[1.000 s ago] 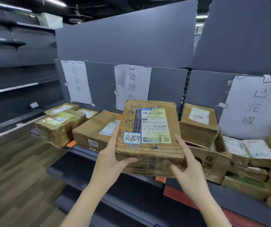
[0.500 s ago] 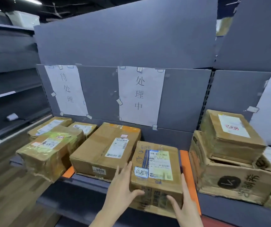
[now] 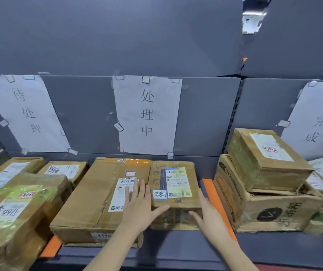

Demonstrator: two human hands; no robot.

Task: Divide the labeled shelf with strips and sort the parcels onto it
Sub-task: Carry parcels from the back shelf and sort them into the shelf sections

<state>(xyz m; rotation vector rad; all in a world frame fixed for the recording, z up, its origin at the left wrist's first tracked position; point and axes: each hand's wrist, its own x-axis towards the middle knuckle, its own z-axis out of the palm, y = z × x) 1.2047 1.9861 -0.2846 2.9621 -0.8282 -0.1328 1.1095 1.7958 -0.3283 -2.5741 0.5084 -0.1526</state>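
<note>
A small brown parcel [image 3: 174, 184] with a shipping label and a handwritten sticker sits on the grey shelf [image 3: 176, 249], in the middle section under the middle paper sign [image 3: 148, 114]. My left hand [image 3: 139, 208] lies with straight fingers against its left front corner, thumb on the front face. My right hand [image 3: 205, 210] touches its right front corner, fingers straight. A large flat parcel [image 3: 98, 198] lies right beside it on the left. Orange strips [image 3: 218, 208] [image 3: 51, 246] mark the section's right and left borders.
Left section under its sign [image 3: 25, 112] holds several parcels, the nearest wrapped in green tape [image 3: 14, 212]. Right of the orange strip stand stacked boxes [image 3: 262, 192] under a third sign [image 3: 319, 118]. Grey back panels rise behind the shelf.
The small parcel came down from the air onto the shelf and slid back beside the large parcel. Both hands went from gripping its sides to straight fingers at its front corners.
</note>
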